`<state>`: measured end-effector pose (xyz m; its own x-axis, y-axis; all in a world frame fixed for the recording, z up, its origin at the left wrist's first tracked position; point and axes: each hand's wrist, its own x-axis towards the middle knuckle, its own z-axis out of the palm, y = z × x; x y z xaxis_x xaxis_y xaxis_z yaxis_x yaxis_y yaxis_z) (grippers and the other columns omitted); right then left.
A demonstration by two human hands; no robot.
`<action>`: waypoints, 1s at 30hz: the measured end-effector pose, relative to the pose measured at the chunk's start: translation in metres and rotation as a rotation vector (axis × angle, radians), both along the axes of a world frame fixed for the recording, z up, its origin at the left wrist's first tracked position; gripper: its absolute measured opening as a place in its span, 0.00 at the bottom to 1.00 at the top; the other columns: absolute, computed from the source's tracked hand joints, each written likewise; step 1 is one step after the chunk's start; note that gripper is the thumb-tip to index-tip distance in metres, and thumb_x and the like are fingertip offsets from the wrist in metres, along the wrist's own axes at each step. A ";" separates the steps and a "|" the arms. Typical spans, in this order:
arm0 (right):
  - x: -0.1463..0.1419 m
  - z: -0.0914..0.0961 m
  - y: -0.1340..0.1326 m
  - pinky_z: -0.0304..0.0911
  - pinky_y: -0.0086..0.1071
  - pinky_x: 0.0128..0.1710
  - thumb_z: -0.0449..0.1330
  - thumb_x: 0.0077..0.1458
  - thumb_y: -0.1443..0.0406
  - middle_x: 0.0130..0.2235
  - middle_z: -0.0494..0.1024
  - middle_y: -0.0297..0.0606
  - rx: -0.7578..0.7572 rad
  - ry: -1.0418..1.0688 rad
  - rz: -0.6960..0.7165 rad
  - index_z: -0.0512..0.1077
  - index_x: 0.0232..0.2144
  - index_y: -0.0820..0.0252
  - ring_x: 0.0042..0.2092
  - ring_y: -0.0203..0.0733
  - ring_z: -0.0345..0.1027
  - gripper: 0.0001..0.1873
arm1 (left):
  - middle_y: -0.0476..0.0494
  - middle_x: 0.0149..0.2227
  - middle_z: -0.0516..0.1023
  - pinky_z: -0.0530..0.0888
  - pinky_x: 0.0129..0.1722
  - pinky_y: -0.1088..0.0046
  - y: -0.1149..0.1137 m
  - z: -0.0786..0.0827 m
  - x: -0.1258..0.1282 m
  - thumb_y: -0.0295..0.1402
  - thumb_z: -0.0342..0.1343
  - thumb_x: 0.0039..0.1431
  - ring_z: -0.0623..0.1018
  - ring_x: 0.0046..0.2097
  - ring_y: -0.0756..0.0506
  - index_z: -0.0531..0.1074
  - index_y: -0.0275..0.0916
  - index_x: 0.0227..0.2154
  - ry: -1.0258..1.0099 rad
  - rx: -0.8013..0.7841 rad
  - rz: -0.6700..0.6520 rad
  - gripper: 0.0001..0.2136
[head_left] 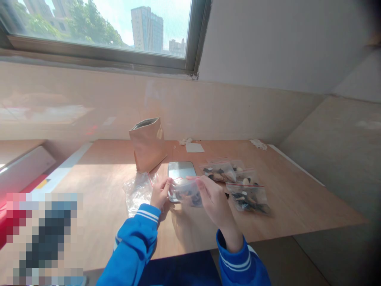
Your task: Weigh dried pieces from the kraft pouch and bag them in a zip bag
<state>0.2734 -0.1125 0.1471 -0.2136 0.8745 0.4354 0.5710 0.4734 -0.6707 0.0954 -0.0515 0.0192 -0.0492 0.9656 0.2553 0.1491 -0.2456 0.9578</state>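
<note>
Blue sleeves (131,246) nearest. Left hand (160,193) and right hand (212,200) each pinch one top end of clear bag (190,195), dark bits inside. Bag overlaps scale (181,169); contact unclear. Filled bags (250,201) right, crumpled plastic (137,195) left. Behind plastic, paper bag (148,147) upright, open-topped. White paper (195,147) toward wall (226,111).

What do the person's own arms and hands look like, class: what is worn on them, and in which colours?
The left sleeve and right sleeve are long, loose and bright blue, with white stripes circling near the cuffs. The left hand and right hand are bare, without gloves.
</note>
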 end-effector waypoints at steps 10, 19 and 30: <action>0.023 -0.053 0.019 0.63 0.30 0.27 0.48 0.64 0.47 0.26 0.77 0.39 -0.092 0.407 -0.230 0.77 0.32 0.62 0.27 0.41 0.69 0.28 | 0.50 0.18 0.65 0.60 0.22 0.75 -0.004 0.006 0.002 0.52 0.50 0.58 0.64 0.22 0.51 0.67 0.38 0.18 -0.053 -0.013 0.081 0.23; 0.035 -0.131 0.049 0.63 0.30 0.22 0.57 0.52 0.42 0.25 0.76 0.39 -0.170 0.618 -0.360 0.75 0.31 0.63 0.25 0.41 0.69 0.28 | 0.52 0.18 0.64 0.62 0.24 0.75 0.003 -0.001 0.000 0.51 0.51 0.59 0.65 0.23 0.51 0.62 0.39 0.17 0.036 -0.026 0.055 0.23; 0.038 -0.143 0.045 0.68 0.32 0.35 0.55 0.58 0.48 0.33 0.80 0.41 -0.056 0.411 -0.365 0.77 0.33 0.61 0.34 0.42 0.73 0.23 | 0.51 0.17 0.62 0.63 0.25 0.74 0.003 0.001 -0.002 0.46 0.52 0.59 0.65 0.23 0.50 0.61 0.40 0.16 0.113 0.029 0.105 0.21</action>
